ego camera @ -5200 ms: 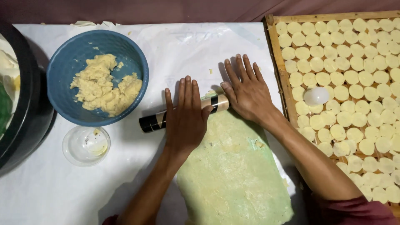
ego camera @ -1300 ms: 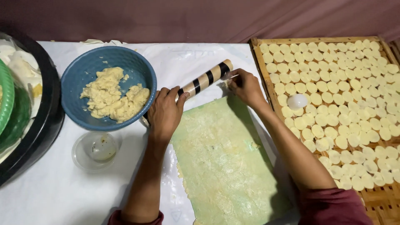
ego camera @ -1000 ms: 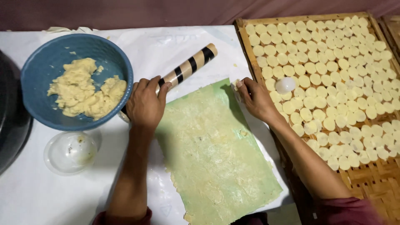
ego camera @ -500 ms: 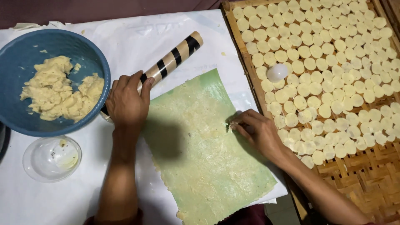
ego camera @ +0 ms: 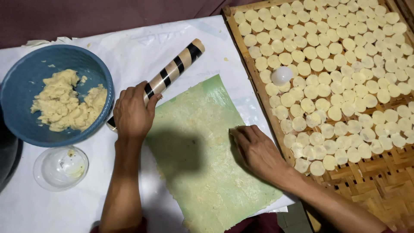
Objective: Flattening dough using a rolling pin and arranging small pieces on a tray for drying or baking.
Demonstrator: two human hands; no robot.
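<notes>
A thin sheet of pale dough lies rolled flat on a green mat (ego camera: 202, 146) on white paper. My left hand (ego camera: 131, 114) rests over the lower end of a black-and-tan striped rolling pin (ego camera: 172, 71), which lies slanted at the mat's upper left edge. My right hand (ego camera: 256, 151) presses its fingertips on the right edge of the dough sheet, fingers bent, nothing visibly held in it.
A blue bowl (ego camera: 17, 125) with lumps of yellow dough (ego camera: 64, 101) sits at the left, a small clear glass dish (ego camera: 60, 167) below it. A woven bamboo tray (ego camera: 379, 172) at the right carries several round dough discs and a small white cup (ego camera: 281, 75).
The rolling stopped: my left hand now holds the pin off the dough at the upper left. My right hand left the pin and moved down to the sheet's right edge.
</notes>
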